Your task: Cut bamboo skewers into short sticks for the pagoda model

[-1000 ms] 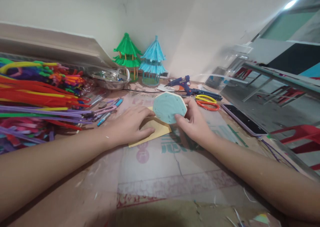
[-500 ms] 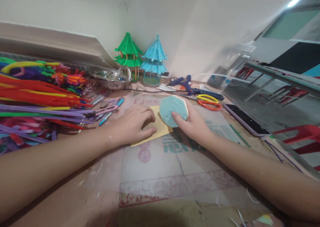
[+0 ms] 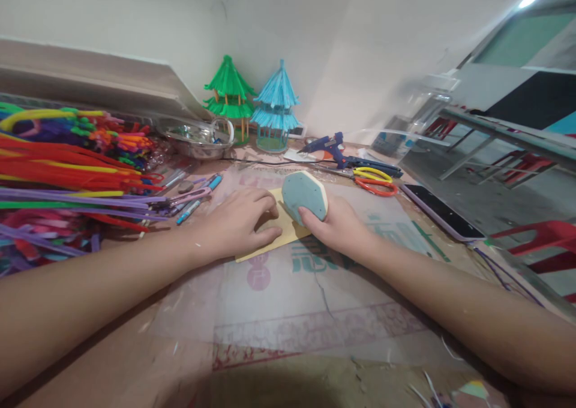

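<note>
Over the last 1 s we have slid our right hand leftward and closer in toward our left hand, so the gap between the 2 has narrowed to a thin strip. The pale blue octagonal block with a cream rim pinched in it has swung from facing us broadly to a narrower, tilted view, and it now covers more of the flat yellow paper sheet than before.

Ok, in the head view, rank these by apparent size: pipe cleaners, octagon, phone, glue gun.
1. pipe cleaners, by far the largest.
2. phone and octagon look alike; no ranking.
3. glue gun, smallest, but it lies farther back.
</note>
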`<state>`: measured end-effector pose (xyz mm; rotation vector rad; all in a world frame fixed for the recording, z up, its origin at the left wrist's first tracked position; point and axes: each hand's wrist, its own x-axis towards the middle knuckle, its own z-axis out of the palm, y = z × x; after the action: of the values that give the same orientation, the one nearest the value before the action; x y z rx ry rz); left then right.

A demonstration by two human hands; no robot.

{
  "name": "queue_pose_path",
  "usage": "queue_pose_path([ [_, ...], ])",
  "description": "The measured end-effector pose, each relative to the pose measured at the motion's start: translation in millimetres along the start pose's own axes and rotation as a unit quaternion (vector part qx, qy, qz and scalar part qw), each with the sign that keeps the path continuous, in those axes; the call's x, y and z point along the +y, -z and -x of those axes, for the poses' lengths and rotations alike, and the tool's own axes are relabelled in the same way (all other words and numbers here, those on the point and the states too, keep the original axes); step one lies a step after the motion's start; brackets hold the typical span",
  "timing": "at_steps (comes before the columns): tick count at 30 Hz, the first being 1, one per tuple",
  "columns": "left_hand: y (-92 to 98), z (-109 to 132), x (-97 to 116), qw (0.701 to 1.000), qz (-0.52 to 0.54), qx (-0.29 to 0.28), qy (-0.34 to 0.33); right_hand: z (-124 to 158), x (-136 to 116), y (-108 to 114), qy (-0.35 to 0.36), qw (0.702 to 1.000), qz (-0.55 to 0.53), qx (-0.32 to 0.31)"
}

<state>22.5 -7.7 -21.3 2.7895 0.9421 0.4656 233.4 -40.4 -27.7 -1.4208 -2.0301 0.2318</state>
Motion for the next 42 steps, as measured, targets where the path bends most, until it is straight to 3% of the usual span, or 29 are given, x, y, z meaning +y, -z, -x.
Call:
queue_pose_path([
  [5, 0.5, -0.6, -0.3, 1.000, 0.007, -0.010, 0.006, 4.0, -5.0, 7.2, 0.035, 0.999, 0.003, -0.029],
  [11, -2.1, -0.7, -2.4, 1.000, 0.004, -0.006, -0.010, -7.6, 3.9, -4.9, 0.011, 0.999, 0.032, 0.006],
  [18, -1.6, -0.8, -1.4, 1.000, 0.016, -0.008, -0.015, 12.7, -2.3, -0.6, 0.021, 0.999, 0.041, -0.021],
  [21, -0.8, -1.4, -2.6, 1.000, 0.013, -0.012, -0.015, 1.6, 1.1, -6.2, 0.006, 1.000, 0.009, 0.003],
  [23, -0.5, -0.8, -3.6, 1.000, 0.022, -0.008, -0.005, -7.3, 2.8, -6.5, -0.027, 0.996, -0.074, 0.039],
  [25, -0.4, 0.5, -5.0, 0.999, 0.046, 0.003, -0.003, -10.8, 2.6, -2.2, -0.086, 0.973, -0.206, 0.062],
  [28, -0.2, 2.0, -7.6, 0.996, 0.085, 0.025, 0.001, -7.2, 0.4, 5.9, -0.157, 0.914, -0.373, 0.024],
  [34, 3.3, 1.7, -10.8, 0.991, 0.103, 0.079, -0.010, -2.6, -4.6, 5.2, -0.168, 0.840, -0.511, -0.065],
  [38, 4.5, 1.0, -11.4, 0.987, 0.115, 0.115, -0.013, -2.7, -4.8, 1.3, -0.179, 0.828, -0.524, -0.084],
  [42, 5.1, 1.5, -11.2, 0.984, 0.123, 0.125, 0.002, -1.8, -2.8, -2.0, -0.165, 0.843, -0.502, -0.100],
])
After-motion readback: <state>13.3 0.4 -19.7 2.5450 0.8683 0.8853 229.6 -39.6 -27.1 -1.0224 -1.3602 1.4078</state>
